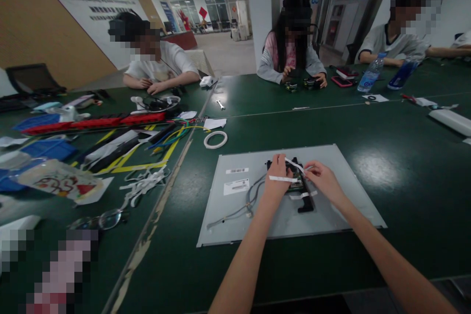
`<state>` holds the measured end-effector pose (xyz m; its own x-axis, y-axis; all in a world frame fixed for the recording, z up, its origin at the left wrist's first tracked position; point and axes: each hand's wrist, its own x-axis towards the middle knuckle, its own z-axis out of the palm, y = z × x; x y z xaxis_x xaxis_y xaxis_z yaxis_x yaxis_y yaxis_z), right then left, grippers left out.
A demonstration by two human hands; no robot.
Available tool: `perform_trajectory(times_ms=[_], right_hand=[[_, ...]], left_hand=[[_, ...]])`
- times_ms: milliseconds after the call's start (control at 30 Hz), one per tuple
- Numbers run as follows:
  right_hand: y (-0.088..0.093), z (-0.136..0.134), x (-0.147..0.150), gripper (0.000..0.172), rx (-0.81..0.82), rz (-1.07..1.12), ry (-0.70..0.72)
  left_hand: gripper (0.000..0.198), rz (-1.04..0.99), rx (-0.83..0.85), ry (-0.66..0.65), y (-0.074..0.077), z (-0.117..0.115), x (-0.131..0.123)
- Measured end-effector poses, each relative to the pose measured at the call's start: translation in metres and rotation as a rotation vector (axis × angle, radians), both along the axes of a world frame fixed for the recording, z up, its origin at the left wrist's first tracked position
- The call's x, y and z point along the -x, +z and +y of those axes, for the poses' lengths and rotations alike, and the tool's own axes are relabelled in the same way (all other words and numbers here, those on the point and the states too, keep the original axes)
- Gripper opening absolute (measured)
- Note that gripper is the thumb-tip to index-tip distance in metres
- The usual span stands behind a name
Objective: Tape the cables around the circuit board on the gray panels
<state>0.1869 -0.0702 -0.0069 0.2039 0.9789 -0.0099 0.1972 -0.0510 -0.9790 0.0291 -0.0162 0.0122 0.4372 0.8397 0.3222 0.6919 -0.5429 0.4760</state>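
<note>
A flat grey panel (235, 216) with two labels lies on the green table. On its middle sits a black bracket (308, 201) around a green circuit board (295, 185). White tape strips cross the board and bracket; one strip (282, 178) runs by my left hand (278, 171), whose fingers rest over the board, and what they grip is hidden. My right hand (319, 175) pinches the end of another white tape strip (293, 162) at the board's upper right. Grey cables (235, 213) curl from the board over the panel's left half.
A tape roll (215, 140) and a small wrench (221, 104) lie beyond the panel. Cables, blue trays (49, 149), glasses (110, 219) and a pouch (61, 181) crowd the left. Bottles (372, 72) stand at the far right. Three people sit across the table (176, 265).
</note>
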Motion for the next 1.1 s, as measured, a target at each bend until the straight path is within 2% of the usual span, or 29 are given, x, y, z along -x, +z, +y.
perform_trajectory(times_ms=[400,567,733,867,1100], right_hand=[[0.004,-0.008,-0.002,0.017,0.016,-0.277,-0.007],[0.009,-0.013,0.002,0.017,0.003,-0.495,0.015],[0.017,-0.016,0.010,0.021,0.093,-0.844,0.018],[0.024,-0.017,0.019,0.021,0.144,-1.075,0.012],[0.033,-0.021,0.024,0.018,0.204,-1.234,0.012]], left_hand=[[0.037,0.148,-0.134,-0.158,-0.009,0.007,0.002],[0.038,0.215,-0.137,-0.147,-0.004,0.002,0.003],[0.037,0.267,-0.117,-0.078,0.004,-0.005,0.004],[0.035,0.277,-0.106,-0.055,0.004,-0.006,0.004],[0.036,0.272,-0.083,-0.042,0.004,-0.004,0.002]])
